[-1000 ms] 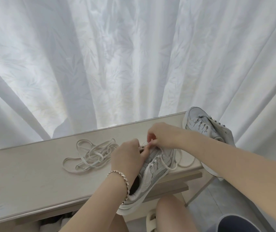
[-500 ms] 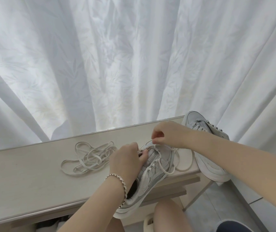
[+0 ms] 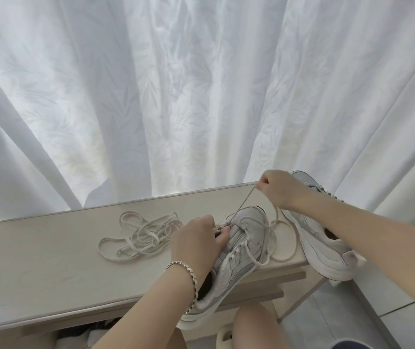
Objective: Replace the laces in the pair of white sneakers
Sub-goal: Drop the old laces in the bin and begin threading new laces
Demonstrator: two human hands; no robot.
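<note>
- On the tabletop (image 3: pixel 50 260), towards its right end: a white sneaker (image 3: pixel 241 250), toe pointing away, heel jutting past the near edge, its dark opening showing nothing inside.
- Left hand (image 3: pixel 196 241) on top of the sneaker, bracelet (image 3: pixel 188 270) at the wrist; grip clamped round the upper at the eyelet rows, thumb pressed by the spot where the lace comes out.
- Right hand (image 3: pixel 280 188) raised above the tabletop's far right corner; grip pinched together on the lace (image 3: pixel 243 204), drawn tight in a straight line from the eyelets up to the fingers.
- Slack loops of the same lace lying on the tabletop just right of the sneaker.
- Second sneaker (image 3: pixel 327 250) off the right end of the tabletop, tilted with its thick sole towards the camera, partly hidden under the right forearm; cannot tell what carries it.
- Loose laces (image 3: pixel 143 235) in a tangled heap mid-tabletop, left of the left hand and apart from it.
- Below the tabletop at the lower left: an open compartment (image 3: pixel 83 333) holding dark and pale things, too dim to make out.
- Behind everything: a white curtain (image 3: pixel 176 96) with a faint leaf pattern.
</note>
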